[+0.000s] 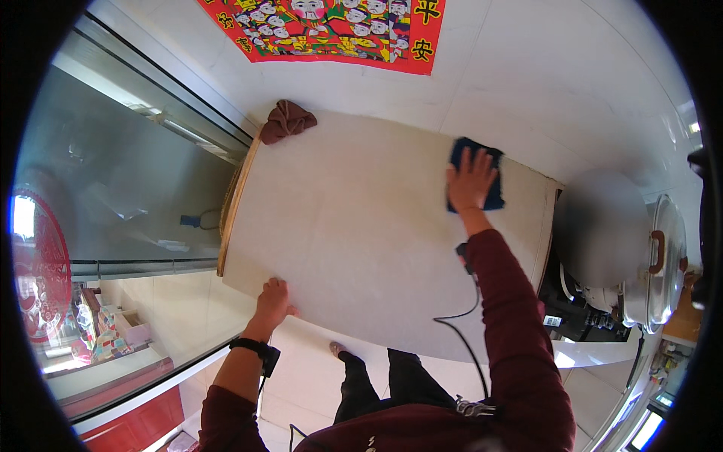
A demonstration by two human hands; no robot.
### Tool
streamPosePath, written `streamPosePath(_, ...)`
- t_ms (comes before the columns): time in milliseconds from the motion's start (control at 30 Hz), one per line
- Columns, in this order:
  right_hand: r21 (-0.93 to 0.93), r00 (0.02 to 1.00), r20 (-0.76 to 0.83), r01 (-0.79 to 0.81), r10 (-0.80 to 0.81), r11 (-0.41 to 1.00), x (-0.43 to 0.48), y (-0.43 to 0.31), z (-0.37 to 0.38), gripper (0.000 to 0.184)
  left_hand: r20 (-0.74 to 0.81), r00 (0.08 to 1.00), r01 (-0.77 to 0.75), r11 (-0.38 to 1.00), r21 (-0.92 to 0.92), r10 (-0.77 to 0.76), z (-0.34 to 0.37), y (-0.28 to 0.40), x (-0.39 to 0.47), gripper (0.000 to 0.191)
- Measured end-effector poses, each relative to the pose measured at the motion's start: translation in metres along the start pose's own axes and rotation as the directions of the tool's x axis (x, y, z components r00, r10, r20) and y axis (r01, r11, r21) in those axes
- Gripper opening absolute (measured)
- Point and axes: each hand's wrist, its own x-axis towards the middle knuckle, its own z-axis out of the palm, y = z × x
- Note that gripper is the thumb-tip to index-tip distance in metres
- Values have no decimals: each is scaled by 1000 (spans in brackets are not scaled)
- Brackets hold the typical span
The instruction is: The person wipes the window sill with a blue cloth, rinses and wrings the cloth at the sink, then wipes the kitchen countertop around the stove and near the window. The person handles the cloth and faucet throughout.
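My right hand (473, 178) lies flat with spread fingers on a folded dark blue cloth (493, 195). The cloth rests near the back right of a pale, light-coloured tabletop (350, 214), close to the wall. At the tabletop's front left edge is my left hand (274, 302), its fingers curled over the surface and its thumb beside the edge; whether it grips the edge is unclear. A crumpled brown cloth (287, 121) sits in the back left corner, apart from both hands.
Tiled wall (508, 85) bounds the back, with a red printed poster (339, 34) on it. Frosted glass panels (130, 169) stand left. On the right are a lidded metal pot (658, 265) and a black appliance (593, 325). A black cable (460, 333) trails near my right forearm.
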Motion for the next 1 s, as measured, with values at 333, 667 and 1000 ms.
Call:
streamPosePath(333, 240, 722, -81, 684, -688, 689, -59, -218, -29, 63, 10, 1000, -12, 1000, -9, 12, 2, -1, 0, 72)
streamPosePath(667, 535, 517, -208, 771, -830, 346, -205, -30, -40, 62, -25, 997, -67, 998, -17, 67, 6, -6, 1, 68)
streamPosePath(1000, -92, 976, -8, -216, 216, 972, -77, 169, 21, 59, -34, 998, -45, 999, 2, 45, 10, -5, 5, 76)
